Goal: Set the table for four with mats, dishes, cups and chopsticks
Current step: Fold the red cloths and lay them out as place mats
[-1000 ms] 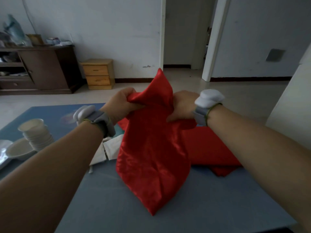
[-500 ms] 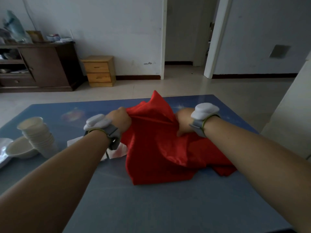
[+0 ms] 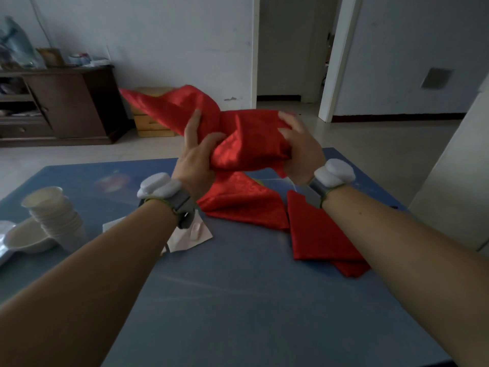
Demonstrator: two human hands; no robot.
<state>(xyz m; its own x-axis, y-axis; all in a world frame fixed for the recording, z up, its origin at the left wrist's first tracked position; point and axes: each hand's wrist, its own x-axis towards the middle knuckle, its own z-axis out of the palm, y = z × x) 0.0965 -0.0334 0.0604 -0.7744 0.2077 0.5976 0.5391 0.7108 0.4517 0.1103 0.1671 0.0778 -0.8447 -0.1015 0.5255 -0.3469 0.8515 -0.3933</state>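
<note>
Head view: both my left hand (image 3: 197, 152) and right hand (image 3: 300, 149) grasp one bunched red mat (image 3: 243, 139) above the counter (image 3: 238, 300). It looks light, limp and slippery, so I judge pinching two corners best for spreading it.

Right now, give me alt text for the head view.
Both hands, left hand and right hand, hold a crumpled red cloth above a blue table. More red cloths lie beneath; stacked paper cups stand at left.
</note>
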